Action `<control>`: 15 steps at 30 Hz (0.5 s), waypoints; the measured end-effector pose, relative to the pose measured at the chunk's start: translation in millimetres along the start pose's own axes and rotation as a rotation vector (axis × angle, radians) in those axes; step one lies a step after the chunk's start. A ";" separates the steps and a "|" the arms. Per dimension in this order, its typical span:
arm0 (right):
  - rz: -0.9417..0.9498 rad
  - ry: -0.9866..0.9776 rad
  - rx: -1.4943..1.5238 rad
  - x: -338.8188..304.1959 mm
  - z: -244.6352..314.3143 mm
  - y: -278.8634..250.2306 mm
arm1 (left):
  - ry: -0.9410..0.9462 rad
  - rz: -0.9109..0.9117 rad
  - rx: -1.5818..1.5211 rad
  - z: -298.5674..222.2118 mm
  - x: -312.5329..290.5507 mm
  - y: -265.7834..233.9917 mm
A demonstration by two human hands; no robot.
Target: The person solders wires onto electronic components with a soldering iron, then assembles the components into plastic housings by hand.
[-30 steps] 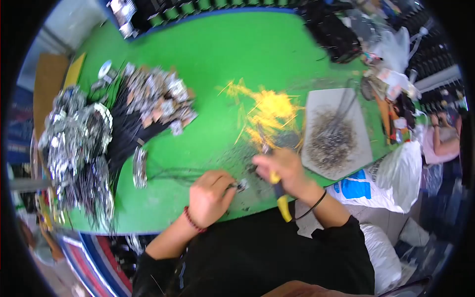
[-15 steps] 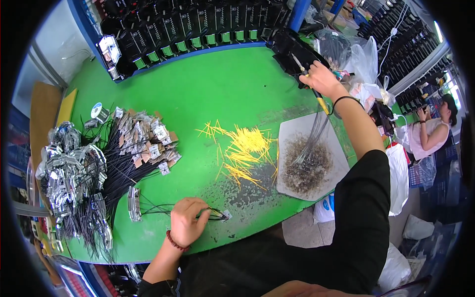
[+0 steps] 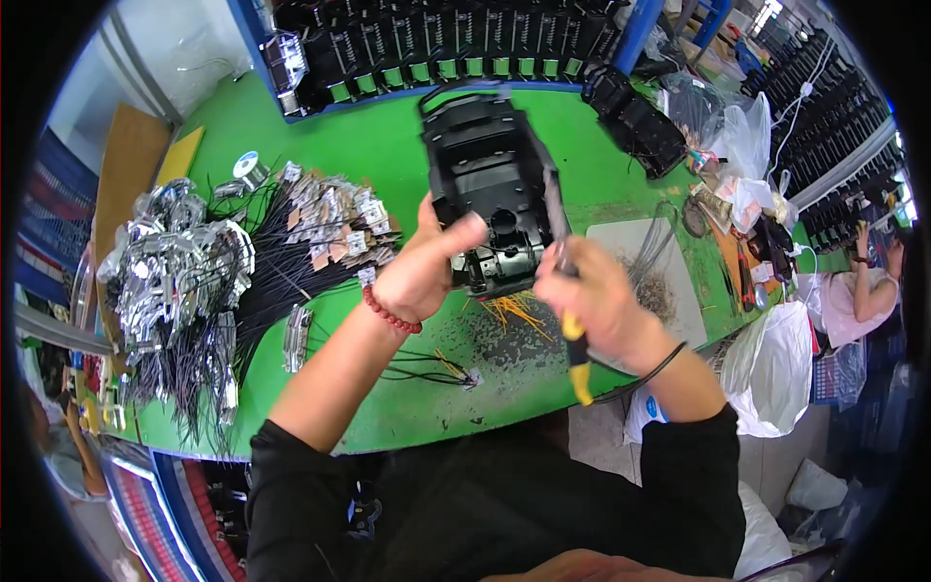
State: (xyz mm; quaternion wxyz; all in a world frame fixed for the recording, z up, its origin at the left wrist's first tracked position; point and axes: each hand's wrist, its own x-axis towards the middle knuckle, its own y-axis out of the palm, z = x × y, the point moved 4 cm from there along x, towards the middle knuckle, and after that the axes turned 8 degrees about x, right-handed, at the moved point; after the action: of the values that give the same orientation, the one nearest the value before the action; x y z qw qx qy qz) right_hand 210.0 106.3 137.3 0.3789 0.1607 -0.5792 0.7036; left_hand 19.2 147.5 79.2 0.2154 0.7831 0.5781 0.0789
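My left hand (image 3: 417,270) grips the left side of a black plastic housing (image 3: 485,175), raised over the table with its hollow side showing. My right hand (image 3: 601,303), a little blurred, is wrapped round a soldering iron (image 3: 578,361) with a yellow and black handle, at the housing's lower right edge. Whether its fingers also touch the housing cannot be made out. Below on the green table lie dark wires ending in a small metal plate (image 3: 472,379), joined to a curved silver strip (image 3: 296,338). Thin yellow tubes (image 3: 514,316) are partly hidden behind the housing.
Silver strips (image 3: 179,272) with black wires pile up at left, near a wire spool (image 3: 249,168). A grey board (image 3: 690,335) with dark crumbs lies at right. Another black housing (image 3: 635,118) sits at the far right, before racked black housings (image 3: 436,44). A person (image 3: 858,291) is beyond.
The view has shifted. My left hand has left the wires and now holds up a black housing. My right hand has come from the far right to the middle with the soldering iron.
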 end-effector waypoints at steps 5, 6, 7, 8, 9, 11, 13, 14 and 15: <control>-0.019 -0.011 0.060 -17.7 35.9 47.3 | 0.051 0.038 0.507 6.5 -7.3 -33.5; -0.013 -0.002 0.074 -19.7 40.7 49.8 | 0.038 0.085 0.633 1.2 -8.8 -46.1; -0.019 -0.043 0.069 -20.7 48.3 46.9 | 0.058 0.124 0.552 -5.3 -13.0 -51.9; -0.023 -0.112 0.065 -16.5 53.9 37.0 | 0.008 0.091 0.721 -24.3 -22.7 -47.2; -0.028 -0.181 0.062 -13.3 59.7 26.1 | 0.235 0.101 0.852 -19.8 -18.3 -64.3; -0.230 0.330 0.587 -24.8 35.4 8.1 | 0.318 0.039 1.247 -54.5 -35.7 -46.3; -0.208 -0.089 -0.247 4.4 29.7 0.7 | 0.368 0.074 1.351 -64.0 -44.9 -46.1; -0.114 -0.096 -0.286 19.8 20.9 5.8 | 0.321 0.089 1.419 -62.8 -46.8 -46.6; -0.033 -0.106 -0.341 28.1 13.4 14.1 | 0.275 0.117 1.486 -60.0 -46.1 -45.1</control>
State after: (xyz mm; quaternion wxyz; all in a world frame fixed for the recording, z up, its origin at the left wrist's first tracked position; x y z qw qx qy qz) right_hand 178.4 102.9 149.9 0.3814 0.1404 -0.7065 0.5793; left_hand -57.2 129.8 119.4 -0.4475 0.7346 0.4584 -0.2235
